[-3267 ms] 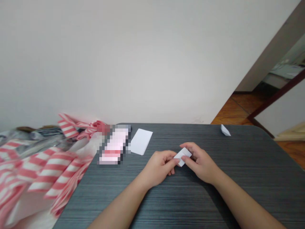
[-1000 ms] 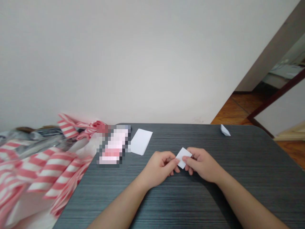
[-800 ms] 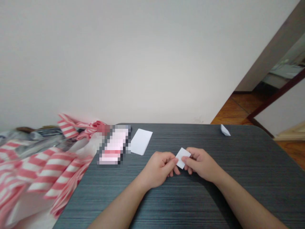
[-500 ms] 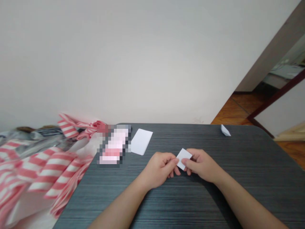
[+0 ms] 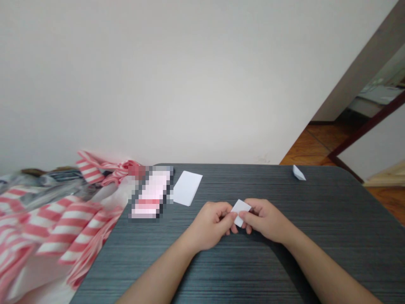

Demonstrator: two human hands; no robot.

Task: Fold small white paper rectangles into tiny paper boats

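Both hands meet over the middle of a dark wood-grain table. Between them is a small folded white paper piece. My left hand is curled, pinching the paper's left edge with thumb and fingertips. My right hand is also closed, gripping the paper's right side with thumb and forefinger. The paper's lower part is hidden behind the fingers.
A white paper sheet lies flat at the table's back left, beside a blurred-out pink object. A small folded white paper sits at the back right. Red-and-white striped cloth is heaped left of the table. A doorway is on the right.
The hands have drawn slightly closer together, and the small paper has tilted and sunk a little lower between the fingers. Everything else stayed in place.
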